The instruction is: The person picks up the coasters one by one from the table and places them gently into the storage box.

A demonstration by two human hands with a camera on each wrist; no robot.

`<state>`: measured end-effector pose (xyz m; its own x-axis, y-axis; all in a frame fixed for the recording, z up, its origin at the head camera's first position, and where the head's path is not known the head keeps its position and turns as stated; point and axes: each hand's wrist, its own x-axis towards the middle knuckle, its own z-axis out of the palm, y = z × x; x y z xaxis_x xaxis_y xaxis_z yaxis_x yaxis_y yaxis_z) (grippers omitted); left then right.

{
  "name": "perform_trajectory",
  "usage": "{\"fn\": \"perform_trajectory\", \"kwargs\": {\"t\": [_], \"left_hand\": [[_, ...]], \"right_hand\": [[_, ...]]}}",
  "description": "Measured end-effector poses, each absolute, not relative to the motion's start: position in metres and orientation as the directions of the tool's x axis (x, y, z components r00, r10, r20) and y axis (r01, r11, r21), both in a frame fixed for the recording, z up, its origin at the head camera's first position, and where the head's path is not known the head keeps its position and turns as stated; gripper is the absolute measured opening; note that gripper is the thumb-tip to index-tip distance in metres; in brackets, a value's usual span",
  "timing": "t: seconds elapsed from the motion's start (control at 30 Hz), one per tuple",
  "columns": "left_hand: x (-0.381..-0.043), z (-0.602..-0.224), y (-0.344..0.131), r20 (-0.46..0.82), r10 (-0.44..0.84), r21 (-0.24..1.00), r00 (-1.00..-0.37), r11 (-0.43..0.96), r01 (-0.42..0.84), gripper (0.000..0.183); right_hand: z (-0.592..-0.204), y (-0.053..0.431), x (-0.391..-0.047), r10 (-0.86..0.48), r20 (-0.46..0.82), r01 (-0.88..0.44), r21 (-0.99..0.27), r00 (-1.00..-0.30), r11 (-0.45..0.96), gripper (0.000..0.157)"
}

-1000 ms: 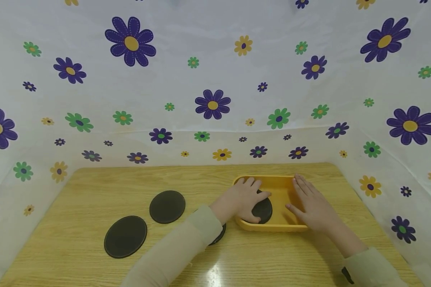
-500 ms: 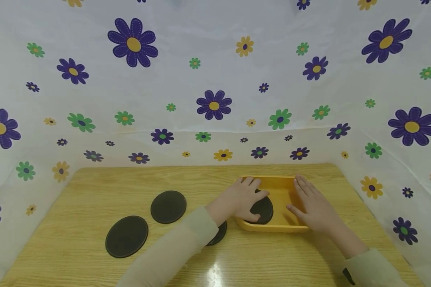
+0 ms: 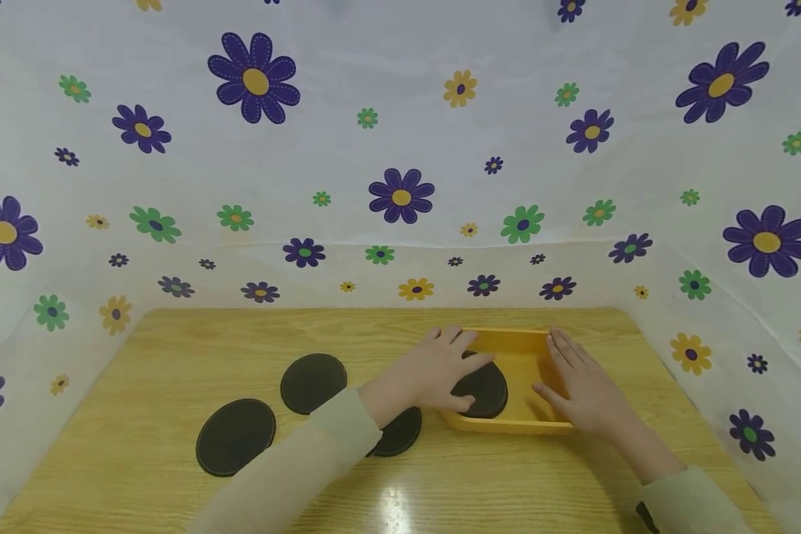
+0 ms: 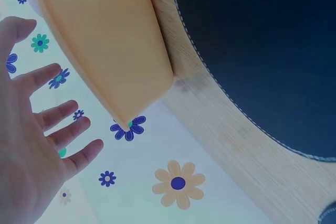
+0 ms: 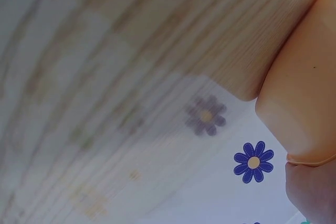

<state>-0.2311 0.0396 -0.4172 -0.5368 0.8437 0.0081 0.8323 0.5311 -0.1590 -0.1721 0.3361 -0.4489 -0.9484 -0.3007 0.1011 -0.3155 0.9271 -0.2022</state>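
Observation:
A yellow-orange rectangular tray (image 3: 521, 426) stands on the right half of the table. Inside its left end lies a black round coaster (image 3: 489, 389), thick enough at the edge to look like a stack. My left hand (image 3: 427, 374) is over the tray's left rim with fingers spread; in the left wrist view that hand (image 4: 29, 145) holds nothing, apart from the tray (image 4: 105, 35). My right hand (image 3: 590, 393) rests along the right wall, fingers straight and thumb over the inside. In the right wrist view, part of the right hand (image 5: 312, 190) touches the tray's rim.
Left of the tray, black stitched coasters lie flat: one at far left (image 3: 236, 437), one behind it (image 3: 314, 382), and one nearer the tray (image 3: 400, 432), partly under my left sleeve. A flower-printed cloth (image 3: 334, 148) encloses the wooden table (image 3: 193, 341) at back and sides.
My left hand has shifted left off the coaster in the tray, uncovering more of it. The sleeve now bares more of the coaster nearest the tray. My right hand stays at the right wall.

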Motion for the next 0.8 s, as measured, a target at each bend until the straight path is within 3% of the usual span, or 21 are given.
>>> {"fn": "perform_trajectory", "kwargs": {"t": [0.43, 0.8], "left_hand": [[-0.217, -0.413, 0.003, 0.013, 0.834, -0.175, -0.551, 0.545, 0.820, 0.076], [-0.205, -0.414, -0.034, 0.007, 0.797, -0.098, -0.603, 0.601, 0.793, 0.071]], "right_hand": [[-0.453, 0.338, -0.173, -0.311, 0.114, -0.328, -0.183, -0.944, 0.927, 0.089], [-0.453, 0.338, -0.173, -0.311, 0.109, -0.327, -0.190, -0.944, 0.926, 0.089]]}}
